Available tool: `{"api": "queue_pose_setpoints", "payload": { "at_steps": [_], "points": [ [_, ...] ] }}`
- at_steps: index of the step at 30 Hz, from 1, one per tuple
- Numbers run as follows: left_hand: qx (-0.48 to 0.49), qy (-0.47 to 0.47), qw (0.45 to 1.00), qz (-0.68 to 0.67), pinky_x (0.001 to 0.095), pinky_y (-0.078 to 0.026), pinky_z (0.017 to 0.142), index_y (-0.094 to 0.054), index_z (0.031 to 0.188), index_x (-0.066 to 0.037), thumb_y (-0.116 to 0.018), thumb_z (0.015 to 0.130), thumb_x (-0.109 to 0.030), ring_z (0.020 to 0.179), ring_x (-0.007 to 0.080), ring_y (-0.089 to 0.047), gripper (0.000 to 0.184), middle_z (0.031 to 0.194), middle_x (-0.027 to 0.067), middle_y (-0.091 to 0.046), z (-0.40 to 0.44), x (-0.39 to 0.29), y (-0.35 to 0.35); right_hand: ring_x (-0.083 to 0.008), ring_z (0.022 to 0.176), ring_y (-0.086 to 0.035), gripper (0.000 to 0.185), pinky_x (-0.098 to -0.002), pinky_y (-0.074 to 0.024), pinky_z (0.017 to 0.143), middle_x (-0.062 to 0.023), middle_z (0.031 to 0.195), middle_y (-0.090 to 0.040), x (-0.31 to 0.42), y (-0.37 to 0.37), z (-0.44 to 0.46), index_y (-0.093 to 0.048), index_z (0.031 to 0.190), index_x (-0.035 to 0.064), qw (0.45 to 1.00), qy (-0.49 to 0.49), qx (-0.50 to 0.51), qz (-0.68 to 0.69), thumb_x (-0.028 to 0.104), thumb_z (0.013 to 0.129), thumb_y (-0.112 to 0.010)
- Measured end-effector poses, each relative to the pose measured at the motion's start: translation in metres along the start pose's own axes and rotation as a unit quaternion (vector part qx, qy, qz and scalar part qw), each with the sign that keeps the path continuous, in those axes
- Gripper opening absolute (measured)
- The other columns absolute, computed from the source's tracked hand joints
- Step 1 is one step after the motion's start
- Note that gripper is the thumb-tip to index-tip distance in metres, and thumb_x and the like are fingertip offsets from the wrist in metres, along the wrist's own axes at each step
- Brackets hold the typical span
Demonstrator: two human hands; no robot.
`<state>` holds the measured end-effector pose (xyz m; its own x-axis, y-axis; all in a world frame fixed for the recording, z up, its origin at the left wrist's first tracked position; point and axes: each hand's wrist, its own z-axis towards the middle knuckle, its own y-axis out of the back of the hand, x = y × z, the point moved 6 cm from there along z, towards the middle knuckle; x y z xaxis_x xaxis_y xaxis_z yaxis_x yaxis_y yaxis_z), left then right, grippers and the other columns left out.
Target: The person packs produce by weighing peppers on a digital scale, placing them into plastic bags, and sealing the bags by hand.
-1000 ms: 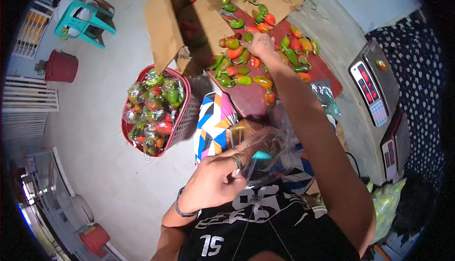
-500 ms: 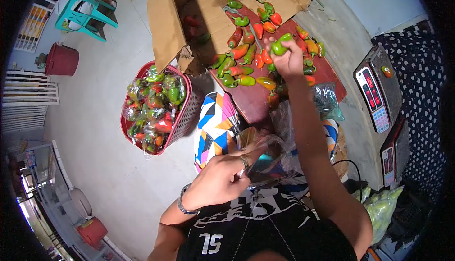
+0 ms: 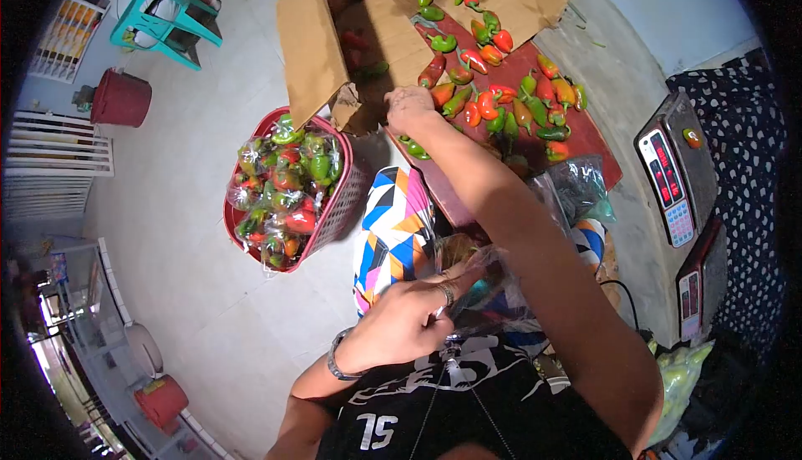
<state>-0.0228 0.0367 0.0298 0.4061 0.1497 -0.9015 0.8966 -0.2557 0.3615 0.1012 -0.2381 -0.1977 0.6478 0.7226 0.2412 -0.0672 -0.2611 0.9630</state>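
Observation:
My left hand, with a ring and a wristband, is closed on a clear plastic bag above my lap. Over the left edge of the red board, my right hand reaches down with its back to me. Its fingers are mostly hidden, so I cannot see what they hold. A green pepper lies just below that hand. Red, orange and green peppers are spread across the board to its right, and my forearm covers part of them.
An opened cardboard box with more peppers stands behind the board. Left of my knees is a red basket of bagged peppers. Two digital scales stand at right, one bearing a pepper. A green chair is farther back.
My right hand has moved left across the board, from the peppers at right to the left edge. The green pepper it held is no longer visible in it. My left hand still grips the bag.

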Motion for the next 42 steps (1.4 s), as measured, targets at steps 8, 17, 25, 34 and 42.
{"api": "queue_pose_setpoints", "payload": {
  "at_steps": [8,17,25,34,42],
  "points": [
    [0.006,-0.029,0.999,-0.024,0.0336,-0.056,0.068,-0.058,0.143,-0.007,-0.059,0.073,0.007,0.082,0.0324,-0.072,0.072,0.15,0.0163,-0.055,0.011,-0.003,-0.003,-0.0187,0.082,-0.071,0.061,-0.0331,-0.0551,0.066,-0.0084,0.102,-0.072,-0.066,0.124,-0.082,-0.062,0.127,0.0063,0.853,-0.062,-0.067,0.514,0.049,0.087,-0.078],
    [0.039,-0.016,0.999,-0.028,0.0271,-0.052,0.08,-0.058,0.145,-0.011,-0.059,0.072,0.01,0.104,0.0232,-0.069,0.076,0.148,0.0152,-0.058,0.032,-0.009,-0.022,-0.0325,0.112,-0.064,0.043,-0.0284,-0.0515,0.07,-0.0239,0.142,-0.057,-0.391,0.242,-0.371,-0.054,0.135,0.0016,0.482,-0.066,-0.329,0.809,0.026,0.099,-0.054],
    [0.044,0.028,0.998,-0.036,0.0295,-0.048,0.101,-0.058,0.144,-0.008,-0.058,0.072,0.009,0.134,0.0282,-0.06,0.075,0.147,0.0161,-0.059,0.032,-0.01,-0.022,-0.0217,0.102,-0.067,0.046,-0.0362,-0.0552,0.066,-0.0121,0.11,-0.069,-0.659,0.229,-0.514,-0.062,0.126,0.0055,0.73,-0.483,-0.339,0.344,0.039,0.095,-0.064],
    [0.046,-0.028,0.999,0.009,0.035,-0.053,0.098,-0.055,0.147,-0.007,-0.059,0.074,0.007,0.133,0.0342,-0.058,0.075,0.147,0.0183,-0.057,0.036,-0.017,-0.024,-0.0507,0.134,-0.049,0.081,-0.0512,-0.041,0.113,-0.0334,0.146,-0.049,-0.642,0.203,-0.487,-0.043,0.154,0.0203,0.777,-0.584,-0.221,-0.081,0.048,0.082,-0.064],
    [0.049,0.006,0.999,0.018,0.0352,-0.055,0.093,-0.055,0.147,-0.01,-0.059,0.073,0.007,0.123,0.0354,-0.065,0.076,0.148,0.017,-0.057,0.043,-0.02,-0.024,-0.0417,0.134,-0.055,0.08,-0.0514,-0.0407,0.113,-0.0197,0.145,-0.059,-0.682,0.193,-0.497,-0.046,0.153,0.0211,0.771,-0.622,-0.13,-0.054,0.053,0.08,-0.056]
  ]
}}
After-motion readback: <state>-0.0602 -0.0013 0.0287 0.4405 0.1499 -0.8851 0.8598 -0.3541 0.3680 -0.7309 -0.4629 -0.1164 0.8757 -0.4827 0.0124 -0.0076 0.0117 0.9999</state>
